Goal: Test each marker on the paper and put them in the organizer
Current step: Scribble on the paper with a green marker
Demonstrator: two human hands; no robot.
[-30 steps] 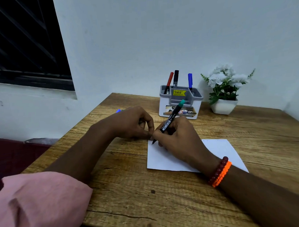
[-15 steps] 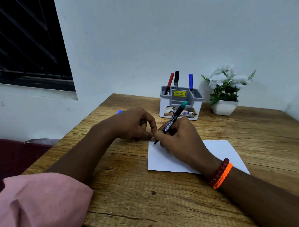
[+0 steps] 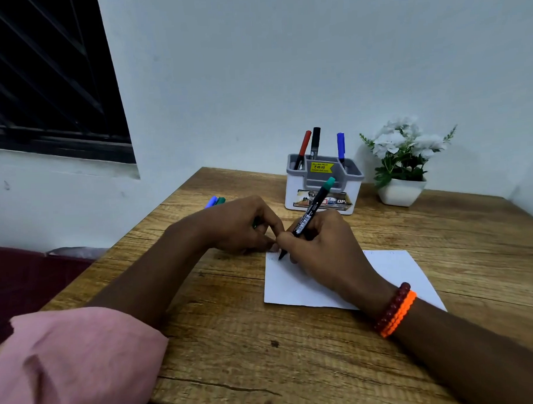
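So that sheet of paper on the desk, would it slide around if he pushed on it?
Probably. The paper looks thin and lies flat on smooth wood, so it would likely slide or buckle. The left hand seems to steady its corner while the right hand writes.
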